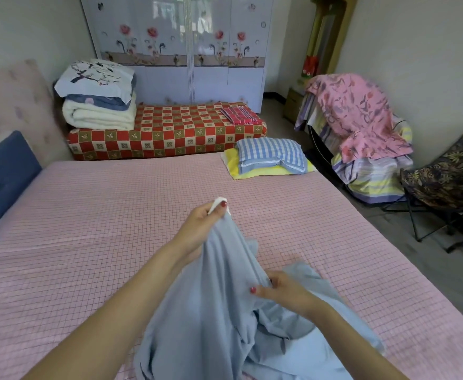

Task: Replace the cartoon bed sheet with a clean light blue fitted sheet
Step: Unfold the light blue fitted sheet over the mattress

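A light blue fitted sheet [213, 319] lies bunched on the near part of the bed, over a pink checked mattress pad [87, 229]. My left hand [200, 229] holds a corner of the sheet lifted above the bed, pinching its white edge at the top. My right hand [282, 290] grips a fold of the same sheet lower down and to the right. The rest of the sheet hangs and piles between my arms. No cartoon sheet is in sight on the bed.
A blue checked pillow [271, 157] on a yellow cloth lies at the bed's far right corner. Behind is a red checked bench [167, 133] with folded bedding [98, 97]. Chairs draped with cloth [362, 133] and a folding chair [449, 176] stand right.
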